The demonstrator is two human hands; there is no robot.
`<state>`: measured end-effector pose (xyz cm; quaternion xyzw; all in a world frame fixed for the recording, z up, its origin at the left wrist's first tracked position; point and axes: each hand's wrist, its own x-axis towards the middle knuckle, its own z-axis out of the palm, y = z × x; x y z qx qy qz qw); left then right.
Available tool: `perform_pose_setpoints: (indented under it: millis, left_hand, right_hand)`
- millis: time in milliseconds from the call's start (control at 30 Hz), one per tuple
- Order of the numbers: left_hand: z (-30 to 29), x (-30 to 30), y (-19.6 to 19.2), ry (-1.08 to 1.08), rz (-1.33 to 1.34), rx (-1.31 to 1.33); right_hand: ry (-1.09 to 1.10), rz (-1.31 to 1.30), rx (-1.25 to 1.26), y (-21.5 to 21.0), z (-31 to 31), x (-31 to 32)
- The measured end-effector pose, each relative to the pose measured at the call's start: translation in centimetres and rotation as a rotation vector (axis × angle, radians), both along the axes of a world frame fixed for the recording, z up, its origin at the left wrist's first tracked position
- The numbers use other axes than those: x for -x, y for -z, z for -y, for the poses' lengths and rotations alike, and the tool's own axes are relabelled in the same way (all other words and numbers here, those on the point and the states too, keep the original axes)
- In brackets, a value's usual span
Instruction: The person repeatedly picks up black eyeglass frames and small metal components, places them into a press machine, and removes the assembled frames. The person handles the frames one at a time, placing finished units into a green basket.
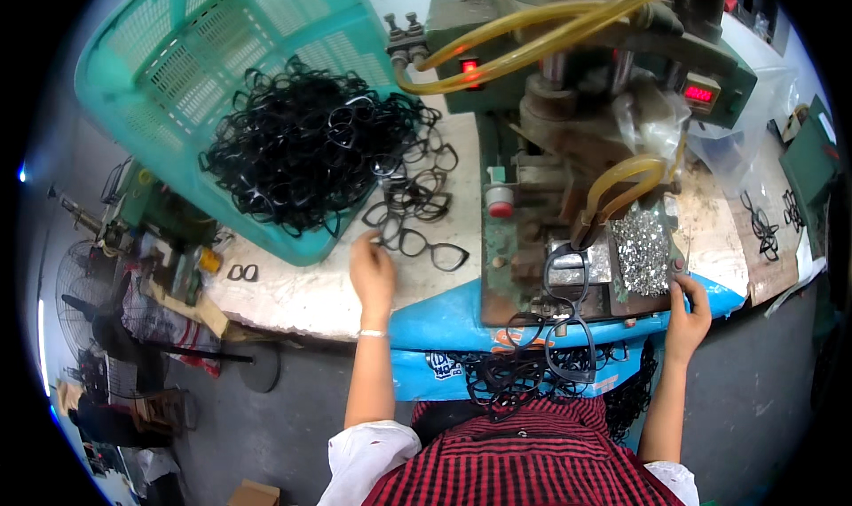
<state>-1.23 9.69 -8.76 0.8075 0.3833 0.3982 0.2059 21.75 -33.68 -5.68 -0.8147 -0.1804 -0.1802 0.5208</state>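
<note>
My left hand (pixel 373 280) pinches one end of a black eyeglass frame (pixel 414 243) on the table, beside other loose frames (pixel 424 186). Next to the press bed, my right hand (pixel 687 315) has its fingers closed around thin pointed metal tweezers (pixel 683 250). Small shiny metal pieces (pixel 641 250) lie heaped on the tray left of that hand. Another eyeglass frame (pixel 570 309) rests on the metal block (pixel 596 264) under the press, one rim by the tool head and the other hanging over the front edge.
A green plastic basket (pixel 146 106), heaped with black frames (pixel 302 151), leans at the left. The green press (pixel 532 115) has yellow hoses (pixel 532 35) and a red button (pixel 500 202). More frames (pixel 515 373) lie at my lap; others (pixel 760 226) lie far right.
</note>
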Motion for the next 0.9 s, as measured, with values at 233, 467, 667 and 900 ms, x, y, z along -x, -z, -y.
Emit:
perform_pose_setpoints:
  millis: [233, 467, 667, 900]
  left_hand:
    - [2.0, -1.1, -4.4, 0.571, 0.936, 1.269]
    - [9.5, -2.0, -6.7, 0.513, 0.854, 0.783]
    - [15.6, -2.9, -11.9, 0.894, 0.703, -0.086]
    - [18.9, -1.2, -13.0, 1.349, 0.49, 0.199]
  right_hand:
    - [-0.306, -0.181, -0.191, -7.3, -6.4, 3.0]
    - [-0.578, -0.196, -0.357, -8.2, -13.9, 3.1]
    - [-0.488, -0.24, -0.457, -7.5, -13.2, 3.4]
    - [-0.613, -0.471, -0.577, -9.5, -14.1, 4.9]
